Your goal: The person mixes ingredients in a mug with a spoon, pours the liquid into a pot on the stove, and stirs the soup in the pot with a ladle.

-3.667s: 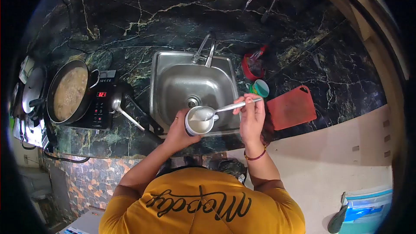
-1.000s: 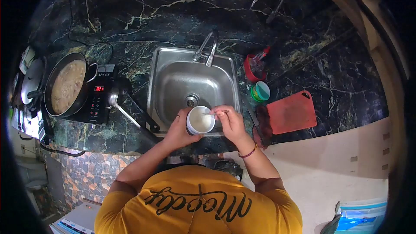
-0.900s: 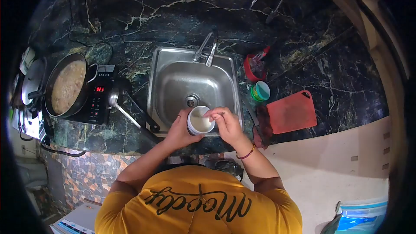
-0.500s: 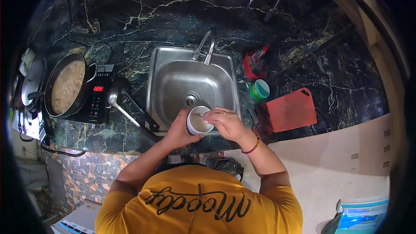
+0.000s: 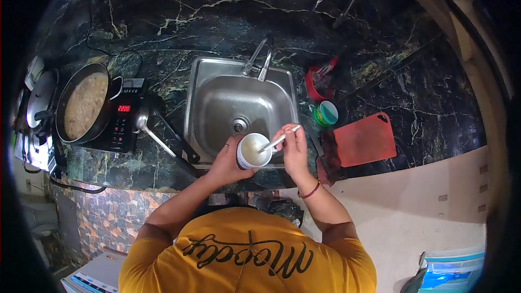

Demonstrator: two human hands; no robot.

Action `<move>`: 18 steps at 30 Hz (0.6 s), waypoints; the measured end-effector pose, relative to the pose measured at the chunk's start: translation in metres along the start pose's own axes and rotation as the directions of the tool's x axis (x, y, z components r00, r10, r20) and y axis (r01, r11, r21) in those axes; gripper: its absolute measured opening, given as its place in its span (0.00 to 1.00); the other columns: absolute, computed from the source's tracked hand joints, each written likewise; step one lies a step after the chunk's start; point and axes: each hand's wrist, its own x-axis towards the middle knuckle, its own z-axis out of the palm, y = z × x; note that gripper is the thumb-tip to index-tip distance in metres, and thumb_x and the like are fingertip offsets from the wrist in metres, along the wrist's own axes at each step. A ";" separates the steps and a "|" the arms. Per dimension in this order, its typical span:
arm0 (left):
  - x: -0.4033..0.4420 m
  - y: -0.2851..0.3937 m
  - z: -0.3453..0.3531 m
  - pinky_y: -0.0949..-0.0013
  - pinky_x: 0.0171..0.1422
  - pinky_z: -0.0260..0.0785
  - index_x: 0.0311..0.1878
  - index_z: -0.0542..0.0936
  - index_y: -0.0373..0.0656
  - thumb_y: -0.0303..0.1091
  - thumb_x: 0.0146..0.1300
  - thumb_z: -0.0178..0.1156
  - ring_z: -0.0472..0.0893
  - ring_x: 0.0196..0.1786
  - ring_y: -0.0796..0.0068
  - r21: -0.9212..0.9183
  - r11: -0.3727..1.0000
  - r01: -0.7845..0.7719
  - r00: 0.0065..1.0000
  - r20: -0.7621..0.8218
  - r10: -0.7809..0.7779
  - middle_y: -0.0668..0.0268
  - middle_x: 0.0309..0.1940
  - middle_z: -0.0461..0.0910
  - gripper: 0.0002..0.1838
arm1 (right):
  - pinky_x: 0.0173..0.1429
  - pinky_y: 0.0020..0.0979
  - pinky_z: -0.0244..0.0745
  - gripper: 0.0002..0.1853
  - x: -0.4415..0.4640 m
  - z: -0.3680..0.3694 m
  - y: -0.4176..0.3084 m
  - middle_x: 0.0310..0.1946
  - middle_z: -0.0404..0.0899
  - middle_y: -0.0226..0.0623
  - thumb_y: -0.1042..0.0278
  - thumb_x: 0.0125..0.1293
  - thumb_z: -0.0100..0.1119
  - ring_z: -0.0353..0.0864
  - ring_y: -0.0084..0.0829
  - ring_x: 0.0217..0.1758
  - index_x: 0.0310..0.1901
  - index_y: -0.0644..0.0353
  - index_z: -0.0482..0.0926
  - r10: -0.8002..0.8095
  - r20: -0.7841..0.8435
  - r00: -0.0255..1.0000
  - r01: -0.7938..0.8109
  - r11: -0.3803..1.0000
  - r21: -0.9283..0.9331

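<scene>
My left hand (image 5: 227, 164) is wrapped round a white cup (image 5: 242, 158) over the near edge of the sink. Pale, cloudy liquid (image 5: 251, 148) fills part of the cup. In my right hand (image 5: 293, 149) is the handle of a spoon (image 5: 280, 139), slanting down into the cup; its lower end is hidden in the liquid. The steel sink (image 5: 202, 70) with its tap (image 5: 263, 70) lies just beyond both hands.
At left, a pan (image 5: 59, 109) of bubbling food sits on an induction cooker (image 5: 122, 130), with a ladle (image 5: 154, 135) alongside. To the right lie a knife (image 5: 315, 140), a red cutting board (image 5: 366, 140), a green-and-white container (image 5: 325, 113) and a red holder (image 5: 313, 88).
My right hand has turned and drawn back to the right from over the cup's mouth. The spoon handle now shows clearly in its fingers. My left hand keeps the cup nearly in place.
</scene>
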 end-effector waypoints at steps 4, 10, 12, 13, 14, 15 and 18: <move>0.001 -0.001 0.002 0.51 0.65 0.68 0.67 0.62 0.38 0.38 0.41 0.78 0.74 0.60 0.42 -0.013 0.999 -0.034 0.999 -0.033 0.034 0.47 0.56 0.72 0.49 | 0.36 0.24 0.68 0.08 0.000 -0.007 -0.006 0.35 0.78 0.39 0.63 0.79 0.46 0.70 0.21 0.29 0.49 0.58 0.69 0.044 -0.222 0.974 0.012 0.970 0.244; 0.003 0.005 -0.001 0.52 0.65 0.68 0.66 0.62 0.38 0.38 0.41 0.78 0.74 0.61 0.43 -0.001 1.000 -0.020 1.000 -0.011 0.020 0.48 0.55 0.73 0.49 | 0.39 0.27 0.69 0.08 0.000 -0.005 -0.051 0.35 0.78 0.43 0.64 0.80 0.45 0.70 0.24 0.31 0.49 0.59 0.69 -0.167 -0.232 0.958 0.215 0.957 0.196; 0.003 0.009 -0.002 0.52 0.66 0.67 0.66 0.62 0.38 0.39 0.41 0.78 0.75 0.61 0.44 -0.005 0.999 -0.032 0.999 -0.016 0.032 0.48 0.55 0.73 0.49 | 0.40 0.27 0.70 0.09 -0.004 -0.002 -0.063 0.35 0.78 0.43 0.63 0.80 0.44 0.71 0.24 0.31 0.49 0.59 0.68 -0.267 -0.204 0.942 0.288 0.954 0.083; 0.003 0.010 -0.002 0.52 0.66 0.67 0.66 0.62 0.38 0.39 0.41 0.78 0.75 0.61 0.44 -0.005 0.999 -0.033 0.999 -0.016 0.033 0.48 0.55 0.73 0.49 | 0.40 0.26 0.70 0.10 -0.008 0.000 -0.067 0.36 0.78 0.43 0.61 0.80 0.44 0.71 0.24 0.32 0.49 0.59 0.68 -0.359 -0.164 0.919 0.360 0.933 -0.027; 0.003 0.010 -0.002 0.52 0.66 0.67 0.67 0.62 0.38 0.39 0.41 0.78 0.75 0.61 0.44 -0.006 0.999 -0.038 0.999 -0.018 0.038 0.48 0.56 0.73 0.50 | 0.41 0.27 0.73 0.07 -0.014 0.003 -0.068 0.40 0.80 0.44 0.67 0.80 0.44 0.74 0.23 0.34 0.51 0.60 0.68 -0.374 -0.146 0.916 0.363 0.927 -0.099; 0.002 0.010 -0.002 0.52 0.66 0.67 0.67 0.62 0.38 0.39 0.41 0.78 0.75 0.61 0.45 -0.008 0.999 -0.044 0.999 -0.020 0.044 0.48 0.56 0.73 0.50 | 0.41 0.27 0.73 0.07 -0.022 0.007 -0.065 0.40 0.80 0.44 0.67 0.80 0.44 0.74 0.23 0.34 0.51 0.60 0.68 -0.375 -0.146 0.916 0.363 0.926 -0.099; 0.001 0.011 -0.002 0.53 0.66 0.67 0.67 0.61 0.38 0.39 0.41 0.79 0.74 0.62 0.45 -0.006 1.000 -0.021 1.000 -0.013 0.021 0.47 0.57 0.72 0.50 | 0.43 0.31 0.76 0.05 -0.041 0.015 -0.058 0.41 0.82 0.45 0.71 0.78 0.47 0.79 0.29 0.36 0.49 0.61 0.71 -0.403 0.053 0.914 0.406 0.900 -0.160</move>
